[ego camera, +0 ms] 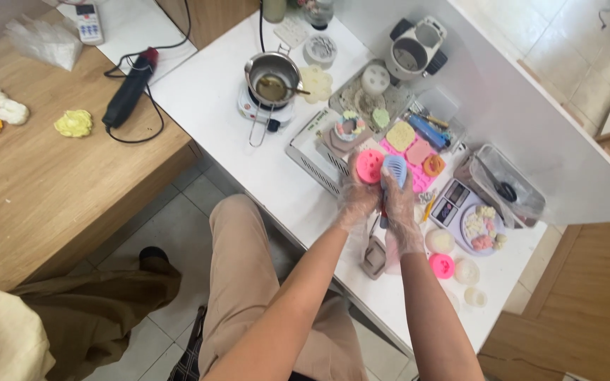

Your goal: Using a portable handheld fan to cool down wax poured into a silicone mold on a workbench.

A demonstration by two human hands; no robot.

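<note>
View from the head camera, looking down on a white table [213, 99] crowded with craft goods. The left hand [356, 199], in a thin clear glove, is closed around a round pink mould [370, 166], fingers curled at its rim. The right hand [399, 215], gloved likewise, grips a light blue comb-like tool [395, 169] that stands just beside the mould, touching or nearly so. Both are held above the table's near edge, in front of a pink mat [418, 159] strewn with small casts. The mould looks soft and bendable, probably light, and likely slick under the glove; a grip at its rim, as shown, seems surest. The tool appears stiff and light. Room is tight: a small scale [450, 202] and a plate of small casts [483, 229] lie to the right, a metal pot on a small heater [271, 83] stands far and left, and a grey block [374, 257] sits near the table's edge below the wrists. Open table lies to the left, toward the black heat tool [130, 88].
</note>
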